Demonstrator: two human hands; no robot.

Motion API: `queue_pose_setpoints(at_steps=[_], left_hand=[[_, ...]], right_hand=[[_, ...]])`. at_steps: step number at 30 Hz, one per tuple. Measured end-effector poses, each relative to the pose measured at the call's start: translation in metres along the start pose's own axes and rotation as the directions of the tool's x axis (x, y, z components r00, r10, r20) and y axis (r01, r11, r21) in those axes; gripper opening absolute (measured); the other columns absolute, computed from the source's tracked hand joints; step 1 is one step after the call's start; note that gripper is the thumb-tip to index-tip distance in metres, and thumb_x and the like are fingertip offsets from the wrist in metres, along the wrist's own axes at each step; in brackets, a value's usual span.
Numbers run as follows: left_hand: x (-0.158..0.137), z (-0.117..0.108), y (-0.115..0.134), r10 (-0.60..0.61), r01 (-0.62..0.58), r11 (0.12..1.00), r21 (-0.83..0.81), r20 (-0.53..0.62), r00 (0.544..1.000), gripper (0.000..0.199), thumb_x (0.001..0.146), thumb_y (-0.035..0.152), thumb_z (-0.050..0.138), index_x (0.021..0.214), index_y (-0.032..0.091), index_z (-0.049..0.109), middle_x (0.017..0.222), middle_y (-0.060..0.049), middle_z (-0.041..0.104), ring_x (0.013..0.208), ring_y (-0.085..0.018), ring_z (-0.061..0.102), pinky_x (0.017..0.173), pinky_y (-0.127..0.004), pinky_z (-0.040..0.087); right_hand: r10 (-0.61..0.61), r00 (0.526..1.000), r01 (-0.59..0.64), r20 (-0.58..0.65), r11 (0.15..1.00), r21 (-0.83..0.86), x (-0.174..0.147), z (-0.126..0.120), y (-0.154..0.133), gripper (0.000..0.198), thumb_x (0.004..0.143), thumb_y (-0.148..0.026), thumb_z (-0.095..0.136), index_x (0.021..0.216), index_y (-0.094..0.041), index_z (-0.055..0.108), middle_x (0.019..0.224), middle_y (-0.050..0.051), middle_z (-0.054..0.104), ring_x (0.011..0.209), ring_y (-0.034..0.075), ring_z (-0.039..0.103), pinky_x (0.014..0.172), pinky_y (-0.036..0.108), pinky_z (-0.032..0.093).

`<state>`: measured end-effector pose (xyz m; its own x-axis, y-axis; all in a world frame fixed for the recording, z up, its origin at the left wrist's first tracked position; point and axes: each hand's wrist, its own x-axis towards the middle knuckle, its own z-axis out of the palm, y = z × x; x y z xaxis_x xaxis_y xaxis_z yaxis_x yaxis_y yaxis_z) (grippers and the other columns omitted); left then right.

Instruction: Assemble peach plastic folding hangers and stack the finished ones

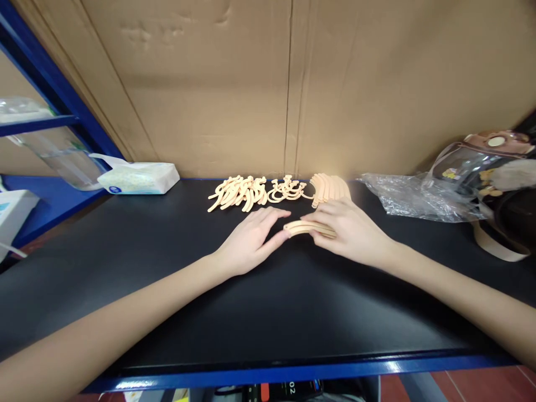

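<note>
Below the table edge, a black object reads "02"; above, the right hand grips a curved wooden piece, the left hand loosely parted at its end.

Even light; soft glare on black tabletop; edges stretched.

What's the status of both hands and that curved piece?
Right hand grips curved beige piece. Left hand open, thumb at piece's left end. Loose pieces beyond hands, not in the way.
</note>
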<state>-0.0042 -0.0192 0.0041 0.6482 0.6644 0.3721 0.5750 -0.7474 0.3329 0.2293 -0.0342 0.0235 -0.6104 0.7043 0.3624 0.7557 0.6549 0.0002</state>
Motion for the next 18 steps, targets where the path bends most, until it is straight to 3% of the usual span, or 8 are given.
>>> queue_pose_setpoints(at_steps=[5,10,18], left_hand=[[-0.006,-0.003,0.002,0.033,-0.034,0.999,-0.031,-0.016,0.999,0.037,0.090,0.046,0.055,0.117,0.021,0.054,0.106,-0.005,0.063,0.098,-0.021,0.057,0.089,-0.037,0.043],[0.001,-0.002,-0.001,0.054,-0.055,0.998,0.031,0.022,0.998,0.013,0.086,0.032,0.059,0.092,0.020,0.062,0.093,0.000,0.065,0.087,-0.018,0.055,0.082,-0.034,0.039],[0.001,-0.007,0.004,0.089,-0.090,0.989,0.121,0.013,0.996,0.007,0.080,0.024,0.058,0.083,0.019,0.063,0.083,0.002,0.065,0.079,-0.016,0.053,0.078,-0.032,0.038]], right_hand=[[-0.112,0.993,0.112,-0.020,0.993,-0.033,-0.006,0.013,-0.011,0.029,0.093,-0.026,0.048,0.114,-0.017,0.065,0.086,0.006,0.064,0.082,0.020,0.057,0.076,0.035,0.038],[-0.156,0.987,0.153,-0.046,0.986,-0.061,-0.006,0.021,-0.013,0.032,0.097,-0.030,0.043,0.115,-0.013,0.063,0.090,0.008,0.066,0.083,0.020,0.057,0.072,0.034,0.041],[-0.192,0.981,0.192,0.013,0.981,-0.017,-0.010,0.017,-0.010,0.033,0.096,-0.026,0.045,0.121,-0.012,0.058,0.095,0.009,0.066,0.085,0.021,0.059,0.074,0.035,0.044]])
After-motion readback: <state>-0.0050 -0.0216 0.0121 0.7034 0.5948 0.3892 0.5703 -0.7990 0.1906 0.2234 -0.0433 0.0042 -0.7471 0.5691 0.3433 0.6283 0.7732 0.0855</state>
